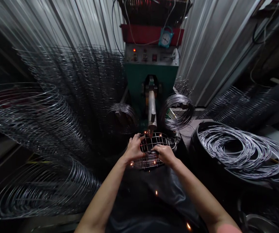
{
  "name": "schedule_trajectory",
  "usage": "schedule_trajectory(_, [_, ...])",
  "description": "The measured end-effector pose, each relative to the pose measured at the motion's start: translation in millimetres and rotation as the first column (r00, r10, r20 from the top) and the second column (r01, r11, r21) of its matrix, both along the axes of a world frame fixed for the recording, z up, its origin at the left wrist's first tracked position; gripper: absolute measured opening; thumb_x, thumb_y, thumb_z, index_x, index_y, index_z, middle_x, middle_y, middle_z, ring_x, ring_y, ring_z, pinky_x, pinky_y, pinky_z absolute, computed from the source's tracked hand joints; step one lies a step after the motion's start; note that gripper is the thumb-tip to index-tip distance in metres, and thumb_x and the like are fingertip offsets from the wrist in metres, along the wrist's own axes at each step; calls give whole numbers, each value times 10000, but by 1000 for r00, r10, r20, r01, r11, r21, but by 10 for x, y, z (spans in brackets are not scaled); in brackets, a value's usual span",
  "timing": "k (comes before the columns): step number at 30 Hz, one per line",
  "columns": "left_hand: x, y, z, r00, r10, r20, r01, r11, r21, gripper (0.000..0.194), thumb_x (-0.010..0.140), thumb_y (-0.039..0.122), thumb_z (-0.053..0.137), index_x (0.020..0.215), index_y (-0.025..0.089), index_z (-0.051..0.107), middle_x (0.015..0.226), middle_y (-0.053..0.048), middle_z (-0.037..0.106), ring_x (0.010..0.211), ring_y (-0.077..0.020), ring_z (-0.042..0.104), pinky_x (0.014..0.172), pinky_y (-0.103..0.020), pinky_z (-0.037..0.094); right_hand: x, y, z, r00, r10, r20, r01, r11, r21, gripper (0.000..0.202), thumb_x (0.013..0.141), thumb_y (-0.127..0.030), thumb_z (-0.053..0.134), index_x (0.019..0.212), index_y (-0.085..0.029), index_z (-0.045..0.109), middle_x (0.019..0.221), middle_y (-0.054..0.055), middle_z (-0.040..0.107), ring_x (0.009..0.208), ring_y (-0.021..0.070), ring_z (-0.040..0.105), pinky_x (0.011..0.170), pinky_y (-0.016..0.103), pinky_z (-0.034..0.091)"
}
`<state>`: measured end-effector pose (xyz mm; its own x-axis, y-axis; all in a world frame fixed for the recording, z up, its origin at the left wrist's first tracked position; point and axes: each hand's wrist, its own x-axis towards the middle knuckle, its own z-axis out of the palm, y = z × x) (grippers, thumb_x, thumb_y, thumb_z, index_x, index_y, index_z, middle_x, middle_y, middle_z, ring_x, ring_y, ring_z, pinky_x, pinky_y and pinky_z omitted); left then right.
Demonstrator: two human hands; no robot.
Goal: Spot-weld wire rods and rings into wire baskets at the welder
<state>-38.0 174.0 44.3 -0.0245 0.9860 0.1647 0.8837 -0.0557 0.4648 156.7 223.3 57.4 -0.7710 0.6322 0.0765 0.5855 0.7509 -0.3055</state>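
Note:
A round wire grid lies under the copper tip of a spot welder's arm. My left hand grips its left side, with the fingers curled over the wires. On the near right part, my right hand holds the same grid with bent fingers. Orange sparks fly around the grid and fall past a dark apron below. Where the tip meets the wires is too small to make out clearly.
Stacked wire rings fill the left side. Coiled rings hang at the welder's left and right. A black tub of wire rings stands right. The green welder body carries a lit red lamp and blue clock.

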Motion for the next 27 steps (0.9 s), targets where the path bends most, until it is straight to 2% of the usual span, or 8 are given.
schedule_trajectory(8, [-32, 179, 77, 995, 101, -17, -101, 995, -1, 862, 512, 352, 795, 1287, 196, 453, 1397, -171, 377, 1322, -339, 323, 1051, -512, 297, -163, 184, -52, 994, -98, -54, 101, 994, 46, 216, 845, -185, 551, 1002, -259, 679, 1007, 31, 689, 892, 164, 639, 699, 225, 442])
schedule_trajectory(11, [-45, 231, 66, 993, 117, 16, -117, 993, -23, 864, 509, 366, 799, 1284, 200, 457, 1392, -164, 386, 1310, -335, 347, 1042, -480, 326, -150, 193, -79, 977, -118, -180, 122, 992, 11, 241, 805, -172, 590, 1014, -261, 671, 1089, 37, 654, 884, 170, 635, 713, 243, 454])
schedule_trajectory(13, [-38, 230, 39, 990, 139, 37, -138, 990, -33, 893, 505, 365, 802, 1300, 180, 439, 1402, -177, 368, 1319, -338, 336, 1051, -481, 321, -63, 112, -122, 917, -168, -363, 156, 986, -61, 309, 777, -190, 618, 1079, -253, 643, 1132, 57, 623, 915, 183, 620, 758, 269, 461])
schedule_trajectory(15, [-27, 217, 25, 988, 153, 32, -152, 988, -19, 912, 496, 362, 808, 1303, 168, 431, 1411, -184, 351, 1325, -346, 321, 1059, -501, 305, 64, -16, -185, 786, -285, -549, 185, 955, -230, 343, 752, -245, 648, 1094, -228, 618, 1070, 64, 629, 916, 191, 605, 778, 289, 465])
schedule_trajectory(17, [-22, 205, 39, 989, 150, 5, -151, 988, 17, 907, 495, 354, 810, 1300, 171, 434, 1413, -184, 346, 1327, -357, 308, 1063, -534, 285, 203, -156, -264, 626, -491, -606, 166, 843, -511, 317, 734, -325, 663, 1022, -202, 613, 896, 36, 639, 780, 168, 600, 678, 274, 471])
schedule_trajectory(20, [-32, 199, 108, 990, 139, -33, -138, 990, 31, 899, 505, 340, 802, 1307, 175, 429, 1425, -185, 333, 1339, -372, 278, 1065, -577, 251, 385, -322, -396, 464, -785, -411, 13, 470, -883, 324, 689, -395, 688, 911, -175, 600, 628, -41, 541, 483, 82, 458, 435, 199, 344])
schedule_trajectory(23, [-43, 193, 184, 992, 122, -44, -123, 992, -21, 914, 509, 363, 801, 1318, 170, 420, 1442, -194, 313, 1350, -366, 262, 1070, -578, 240, 508, -412, -517, 354, -908, -223, -175, 170, -970, 346, 619, -312, 745, 889, -153, 598, 584, -52, 520, 423, 45, 396, 383, 156, 248])
schedule_trajectory(27, [-17, 187, 231, 986, 125, -110, -126, 992, -5, 914, 524, 370, 792, 1328, 157, 413, 1445, -212, 304, 1351, -363, 261, 1072, -573, 235, 592, -473, -653, 264, -963, -54, -242, -12, -970, 285, 608, -182, 747, 845, -146, 594, 636, 6, 597, 472, 78, 500, 396, 161, 331])
